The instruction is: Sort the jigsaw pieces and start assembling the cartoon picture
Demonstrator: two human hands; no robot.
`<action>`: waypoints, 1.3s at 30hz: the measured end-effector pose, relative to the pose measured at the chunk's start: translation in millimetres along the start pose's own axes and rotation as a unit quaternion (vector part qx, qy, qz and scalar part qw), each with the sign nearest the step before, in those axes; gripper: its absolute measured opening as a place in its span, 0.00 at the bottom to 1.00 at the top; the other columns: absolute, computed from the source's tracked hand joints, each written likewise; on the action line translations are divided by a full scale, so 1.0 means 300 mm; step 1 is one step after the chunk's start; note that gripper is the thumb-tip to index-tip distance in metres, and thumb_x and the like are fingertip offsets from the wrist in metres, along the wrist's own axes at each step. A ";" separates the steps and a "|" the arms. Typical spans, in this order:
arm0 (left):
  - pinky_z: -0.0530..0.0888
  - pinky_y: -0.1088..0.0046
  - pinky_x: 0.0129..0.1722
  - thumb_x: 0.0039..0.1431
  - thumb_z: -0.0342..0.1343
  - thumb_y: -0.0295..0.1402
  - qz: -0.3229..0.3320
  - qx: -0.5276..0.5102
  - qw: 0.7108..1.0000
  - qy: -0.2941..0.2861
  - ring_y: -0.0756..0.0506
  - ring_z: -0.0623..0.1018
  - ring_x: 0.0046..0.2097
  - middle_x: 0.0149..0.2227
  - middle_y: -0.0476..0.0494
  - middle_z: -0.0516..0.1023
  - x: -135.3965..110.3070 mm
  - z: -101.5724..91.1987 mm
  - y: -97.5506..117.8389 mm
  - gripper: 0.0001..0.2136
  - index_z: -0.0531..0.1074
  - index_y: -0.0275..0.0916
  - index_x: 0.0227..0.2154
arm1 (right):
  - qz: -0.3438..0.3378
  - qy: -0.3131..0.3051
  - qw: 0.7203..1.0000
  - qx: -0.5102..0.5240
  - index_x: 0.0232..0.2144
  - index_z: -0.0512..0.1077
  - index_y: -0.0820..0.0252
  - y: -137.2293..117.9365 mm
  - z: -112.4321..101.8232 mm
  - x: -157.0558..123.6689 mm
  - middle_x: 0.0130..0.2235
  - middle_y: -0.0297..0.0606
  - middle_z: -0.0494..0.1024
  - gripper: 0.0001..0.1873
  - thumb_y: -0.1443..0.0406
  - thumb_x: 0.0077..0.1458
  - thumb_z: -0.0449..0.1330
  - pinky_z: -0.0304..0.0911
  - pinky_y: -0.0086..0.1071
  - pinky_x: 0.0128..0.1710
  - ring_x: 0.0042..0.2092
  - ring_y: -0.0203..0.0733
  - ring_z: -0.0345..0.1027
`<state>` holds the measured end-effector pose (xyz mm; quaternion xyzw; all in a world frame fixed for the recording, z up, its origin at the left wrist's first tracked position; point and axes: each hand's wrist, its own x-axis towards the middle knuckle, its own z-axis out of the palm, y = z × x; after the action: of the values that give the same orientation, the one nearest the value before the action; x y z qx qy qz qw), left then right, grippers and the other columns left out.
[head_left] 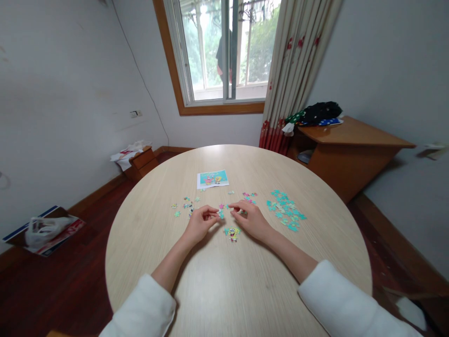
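My left hand [201, 223] is closed in a pinch, with a small teal jigsaw piece [221, 214] at its fingertips. Across from it, my right hand [251, 221] hovers with thumb and forefinger apart and nothing visible between them. A teal piece lies by its forefinger, and more pieces are partly hidden beneath that hand. Just below and between both hands, several joined pieces [232, 233] show a yellow cartoon face with teal around it. A pink piece [221, 206] lies beyond my left fingertips.
Many loose teal pieces [286, 209] lie in a spread pile at right. Several mixed pieces [187, 205] are scattered at left, and pink ones [249, 196] beyond my right hand. A printed picture card [213, 179] lies farther back on the round wooden table [224, 299].
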<state>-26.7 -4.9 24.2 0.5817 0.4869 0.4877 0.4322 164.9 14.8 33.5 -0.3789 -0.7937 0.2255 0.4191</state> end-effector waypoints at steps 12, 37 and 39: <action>0.70 0.72 0.30 0.46 0.59 0.33 0.045 0.169 0.982 0.072 0.49 0.71 0.27 0.28 0.44 0.77 0.012 -0.022 -0.022 0.09 0.76 0.36 0.31 | 0.106 0.079 0.990 -0.046 0.32 0.74 0.63 0.144 -0.061 0.032 0.32 0.40 0.76 0.12 0.69 0.46 0.52 0.62 0.31 0.35 0.32 0.37 0.67; 0.65 0.66 0.44 0.54 0.53 0.32 0.029 0.455 0.875 0.165 0.42 0.72 0.42 0.35 0.43 0.75 0.144 -0.037 -0.030 0.09 0.76 0.40 0.36 | 0.140 0.034 0.988 -0.047 0.26 0.73 0.62 0.151 -0.041 0.023 0.21 0.31 0.67 0.10 0.68 0.44 0.51 0.56 0.29 0.28 0.25 0.36 0.61; 0.65 0.66 0.44 0.54 0.53 0.33 0.022 0.458 0.873 0.164 0.42 0.72 0.42 0.36 0.43 0.75 0.146 -0.038 -0.025 0.10 0.76 0.40 0.36 | 0.137 0.032 0.989 -0.045 0.27 0.73 0.62 0.151 -0.039 0.023 0.21 0.31 0.67 0.10 0.68 0.44 0.51 0.57 0.29 0.28 0.25 0.36 0.61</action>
<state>-36.9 39.7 25.1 0.6367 0.7069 0.3075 0.0202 191.0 48.4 12.6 -0.5097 -0.7297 0.2330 0.3917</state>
